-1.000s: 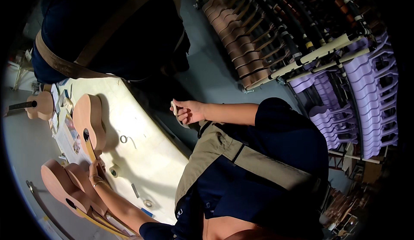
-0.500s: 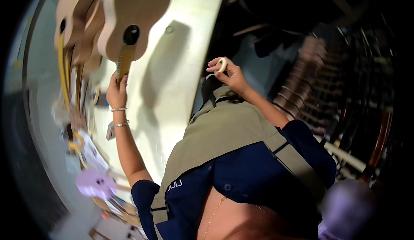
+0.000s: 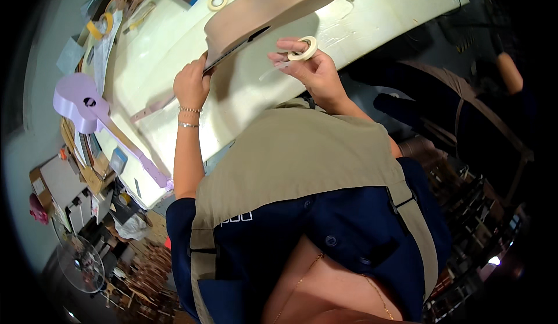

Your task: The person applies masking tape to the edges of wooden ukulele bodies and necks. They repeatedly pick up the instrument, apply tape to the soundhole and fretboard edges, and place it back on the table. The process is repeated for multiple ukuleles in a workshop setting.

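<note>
- The left hand [image 3: 190,82] is sitting just left of the frame's centre top, fingers curled closed around the neck of an unpainted wooden guitar body [image 3: 270,4].
- That guitar body is lying up in the top centre, resting on the pale workbench [image 3: 395,10], its neck running down-left toward the gripping hand.
- The right hand [image 3: 314,71] is hovering right of centre, fingertips pinching a small roll of tape [image 3: 303,49], with a thin strip trailing off to the left.
- The roll is looking very light and a bit squashy; the safest hold is probably a pinch through the ring and over its outer edge.
- The loose strip is likely sticky and floppy, so it may well curl back on itself.
- The guitar body is looking stiff, hollow and fairly light, with bare wood that could dent; the neck seems the natural place to steady it.
- More tape rolls [image 3: 218,1] are lying at the top of the bench.
- A lilac-painted guitar [image 3: 87,106] is lying at the left edge of the bench.
</note>
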`<state>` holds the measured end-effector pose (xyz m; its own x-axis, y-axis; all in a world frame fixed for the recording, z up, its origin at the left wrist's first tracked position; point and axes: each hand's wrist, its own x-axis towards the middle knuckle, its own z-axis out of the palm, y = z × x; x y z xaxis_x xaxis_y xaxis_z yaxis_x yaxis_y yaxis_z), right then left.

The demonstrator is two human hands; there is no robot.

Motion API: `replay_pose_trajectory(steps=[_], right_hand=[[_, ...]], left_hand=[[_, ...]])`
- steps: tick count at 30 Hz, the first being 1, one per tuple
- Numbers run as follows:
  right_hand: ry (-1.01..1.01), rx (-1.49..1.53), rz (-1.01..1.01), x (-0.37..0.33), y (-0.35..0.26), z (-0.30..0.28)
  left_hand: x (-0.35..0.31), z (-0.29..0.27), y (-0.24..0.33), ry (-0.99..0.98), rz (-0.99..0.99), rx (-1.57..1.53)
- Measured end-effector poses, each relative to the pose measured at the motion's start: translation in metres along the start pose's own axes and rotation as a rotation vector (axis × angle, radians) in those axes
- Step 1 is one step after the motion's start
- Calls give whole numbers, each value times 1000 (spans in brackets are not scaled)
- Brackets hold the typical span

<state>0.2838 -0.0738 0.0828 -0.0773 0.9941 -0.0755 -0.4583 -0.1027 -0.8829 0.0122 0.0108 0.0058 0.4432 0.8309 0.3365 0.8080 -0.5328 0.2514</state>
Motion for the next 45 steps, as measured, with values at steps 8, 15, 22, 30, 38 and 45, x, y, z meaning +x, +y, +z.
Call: replay_pose_trajectory(steps=[8, 15, 22, 30, 38, 45], right_hand=[[220, -61, 51, 27, 19, 40], [235, -48, -123, 34, 36, 50], [197, -88, -127, 33, 39, 58], [444, -634, -454, 47, 0, -22], [381, -476, -375, 107, -24, -121], [311, -520, -392, 105, -19, -137]], left_hand=[[8, -1, 21, 316, -114, 100], [-10, -17, 95, 299, -600, -1129], [-11, -15, 106, 259, -688, -1324], [-76, -31, 12, 295, -896, -906], [-120, -36, -77, 292, -1207, -1188], [-111, -44, -76, 246, -1269, -1160]])
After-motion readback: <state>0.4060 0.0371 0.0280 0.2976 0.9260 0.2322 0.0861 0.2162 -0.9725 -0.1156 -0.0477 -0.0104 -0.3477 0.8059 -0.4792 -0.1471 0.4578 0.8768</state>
